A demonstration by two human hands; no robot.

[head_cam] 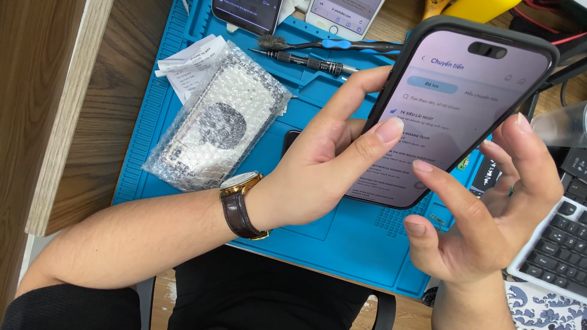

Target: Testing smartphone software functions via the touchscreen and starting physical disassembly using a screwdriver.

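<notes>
My left hand (327, 162) grips a smartphone (455, 110) in a dark case, held tilted above a blue work mat (342, 238), with the thumb resting on the lit screen's left edge. A brown-strapped wristwatch (241, 205) sits on that wrist. My right hand (489, 211) hovers just right of the phone, fingers spread, index fingertip close to the lower part of the screen. It holds nothing.
A bubble-wrapped flat part (217, 125) lies on the mat over a paper slip (186, 64). A screwdriver (306, 61) and a brush (324, 44) lie at the mat's far edge, beyond them two phones (247, 13) (342, 15). A keyboard (559, 244) sits at the right.
</notes>
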